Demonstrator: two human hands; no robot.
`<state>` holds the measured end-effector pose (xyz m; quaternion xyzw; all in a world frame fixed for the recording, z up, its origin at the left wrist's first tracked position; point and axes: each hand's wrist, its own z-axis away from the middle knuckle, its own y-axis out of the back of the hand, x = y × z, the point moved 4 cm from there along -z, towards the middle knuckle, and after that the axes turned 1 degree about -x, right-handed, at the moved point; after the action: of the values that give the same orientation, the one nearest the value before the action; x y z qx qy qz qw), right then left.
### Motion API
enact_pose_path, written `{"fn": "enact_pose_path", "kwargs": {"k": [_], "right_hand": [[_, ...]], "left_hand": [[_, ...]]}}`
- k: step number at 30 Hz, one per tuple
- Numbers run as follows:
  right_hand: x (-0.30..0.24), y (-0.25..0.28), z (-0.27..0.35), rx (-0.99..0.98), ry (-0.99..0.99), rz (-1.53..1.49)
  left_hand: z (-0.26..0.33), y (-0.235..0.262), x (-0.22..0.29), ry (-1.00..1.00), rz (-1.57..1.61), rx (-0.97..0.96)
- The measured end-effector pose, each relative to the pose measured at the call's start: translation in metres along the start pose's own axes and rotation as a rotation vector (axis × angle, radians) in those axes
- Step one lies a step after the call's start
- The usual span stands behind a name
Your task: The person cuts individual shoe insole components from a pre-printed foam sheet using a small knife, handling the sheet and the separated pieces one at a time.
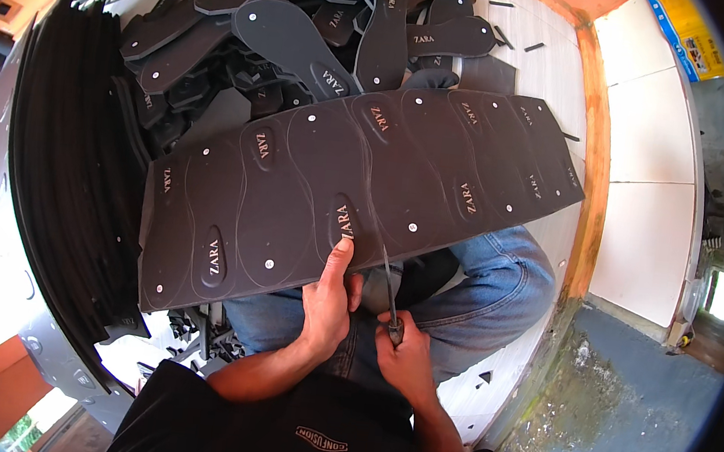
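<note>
Pale flooring [546, 69] spreads around me, with a white tiled wall [652, 151] to my right, a heap of sole-shaped pieces [292, 51] ahead and a tall stack of dark sheets [54, 176] on my left. One dark sheet [295, 192], marked with curved outlines and pale print, lies across my lap over my jeans [497, 280]. With my left hand [327, 311] I pinch its near edge, thumb pressed on top and the fingers tucked beneath, mostly hidden. My right hand [406, 354] has its fingers curled around the handle of a thin blade [390, 291], which meets that same edge just beside my thumb. I judge the sheet light and foamy, fairly stiff but bendable, matte enough not to slip, and easily dented. Best hold is at the rim, thumb above, fingers below, clear of the blade.
</note>
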<state>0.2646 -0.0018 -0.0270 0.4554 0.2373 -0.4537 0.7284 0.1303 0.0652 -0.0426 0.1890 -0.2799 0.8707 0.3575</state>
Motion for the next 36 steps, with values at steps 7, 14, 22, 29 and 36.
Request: {"fn": "enact_pose_path", "kwargs": {"k": [7, 14, 22, 29, 36], "right_hand": [[0.002, -0.001, -0.003, 0.005, 0.018, 0.075], [0.004, -0.015, -0.02, 0.072, 0.058, 0.106], [0.0, -0.029, -0.046, 0.111, 0.015, 0.137], [0.001, -0.033, -0.075, 0.026, 0.103, 0.191], [-0.003, -0.038, -0.101, 0.165, 0.036, -0.066]], "left_hand": [[0.0, 0.003, -0.003, 0.033, 0.033, -0.02], [-0.001, 0.005, 0.005, 0.061, -0.044, -0.104], [0.001, 0.005, 0.0, 0.092, -0.033, -0.114], [0.009, -0.005, -0.006, 0.112, -0.031, -0.154], [0.01, -0.009, -0.006, 0.114, -0.014, -0.156]]}}
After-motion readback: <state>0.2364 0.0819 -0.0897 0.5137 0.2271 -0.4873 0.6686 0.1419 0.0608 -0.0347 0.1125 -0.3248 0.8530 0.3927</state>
